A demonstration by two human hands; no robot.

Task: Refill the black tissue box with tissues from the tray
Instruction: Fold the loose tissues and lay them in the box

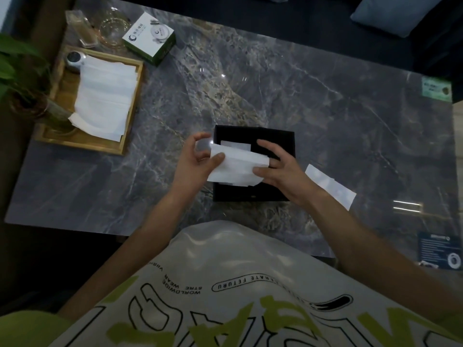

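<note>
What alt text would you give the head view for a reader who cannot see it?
Both hands, left hand and right hand, hold a folded stack of white tissues over an open black tissue box on a dark marble table. More tissues lie in a wooden tray at far left, and one loose tissue lies right of the box.

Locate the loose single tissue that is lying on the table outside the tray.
In the head view, the loose tissue lies flat on the marble table, just right of the black tissue box and beyond the right hand.
</note>
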